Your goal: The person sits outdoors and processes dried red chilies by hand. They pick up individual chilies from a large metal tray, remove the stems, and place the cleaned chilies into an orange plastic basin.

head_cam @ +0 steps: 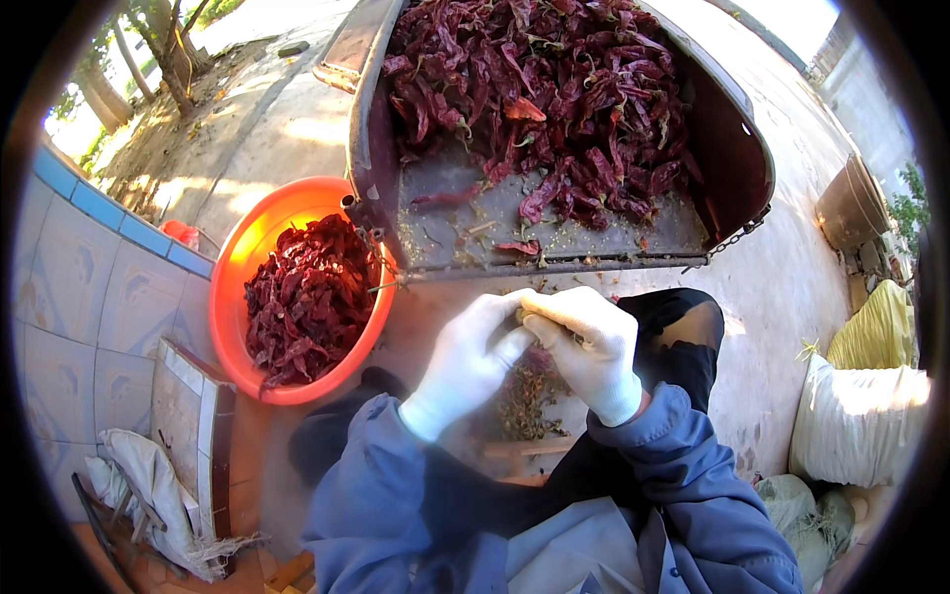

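Note:
My left hand (475, 353) and my right hand (597, 338) wear white knit gloves and meet at the fingertips above my lap. Fingers and thumbs are bent together; whatever lies between them is mostly hidden. Ahead is a metal cart bed (726, 174), heaped with dried red chili peppers (549, 96), a few lying loose near its front edge. To the left, an orange plastic basin (223, 312) holds a mound of dark red dried chilies (312, 304). Below my hands, a pile of stems and dry scraps (525, 408) lies on the ground between my legs.
A chain (742, 234) hangs at the cart's right corner. White (861, 423) and yellow (876, 327) sacks stand at right, below a bucket (853, 200). A tiled wall (67, 260) and a crumpled white sack (148, 475) are at left.

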The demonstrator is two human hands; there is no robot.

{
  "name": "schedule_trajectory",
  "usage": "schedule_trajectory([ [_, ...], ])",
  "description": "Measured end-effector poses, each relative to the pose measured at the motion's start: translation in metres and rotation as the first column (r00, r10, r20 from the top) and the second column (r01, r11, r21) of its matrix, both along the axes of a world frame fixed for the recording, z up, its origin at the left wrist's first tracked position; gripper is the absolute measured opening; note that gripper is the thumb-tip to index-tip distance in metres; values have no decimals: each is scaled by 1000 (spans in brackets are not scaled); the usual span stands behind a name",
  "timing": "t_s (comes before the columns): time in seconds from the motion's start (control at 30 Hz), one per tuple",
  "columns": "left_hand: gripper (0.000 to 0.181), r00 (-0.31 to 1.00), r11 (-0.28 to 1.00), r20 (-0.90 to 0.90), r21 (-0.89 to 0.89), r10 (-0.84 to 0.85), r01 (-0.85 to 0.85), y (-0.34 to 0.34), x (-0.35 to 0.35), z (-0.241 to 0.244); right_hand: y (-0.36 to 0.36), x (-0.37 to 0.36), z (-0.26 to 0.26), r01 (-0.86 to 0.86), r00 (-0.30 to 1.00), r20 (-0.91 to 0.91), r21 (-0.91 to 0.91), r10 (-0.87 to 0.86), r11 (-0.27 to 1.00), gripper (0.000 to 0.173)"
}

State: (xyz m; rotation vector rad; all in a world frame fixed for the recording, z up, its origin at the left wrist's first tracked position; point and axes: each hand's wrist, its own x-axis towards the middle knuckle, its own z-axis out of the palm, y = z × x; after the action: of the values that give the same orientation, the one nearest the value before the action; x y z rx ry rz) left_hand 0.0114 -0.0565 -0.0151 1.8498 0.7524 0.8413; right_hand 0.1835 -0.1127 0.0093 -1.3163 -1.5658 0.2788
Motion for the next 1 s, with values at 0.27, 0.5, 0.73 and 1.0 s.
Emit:
schedule_trajectory([
  [0.27, 37, 988, 904, 29, -401, -152, 151, 1, -4, 4, 8, 8, -4, -109, 994, 23, 41, 108, 993, 24],
  [0.5, 39, 974, 876, 99, -425, -202, 226, -8, -5, 6, -1, 6, 7, -155, 988, -31, -142, 152, 978, 22],
  [0.73, 25, 984, 986, -161, 139, -74, 97, -10, -5, -7, -3, 2, -2, -165, 968, -229, -271, 103, 948, 16],
  [1.0, 21, 989, 935, -142, 344, -40, 88, -8, -6, -6, 8, 21, -31, -627, 122, -975, -221, -186, 747, 23],
])
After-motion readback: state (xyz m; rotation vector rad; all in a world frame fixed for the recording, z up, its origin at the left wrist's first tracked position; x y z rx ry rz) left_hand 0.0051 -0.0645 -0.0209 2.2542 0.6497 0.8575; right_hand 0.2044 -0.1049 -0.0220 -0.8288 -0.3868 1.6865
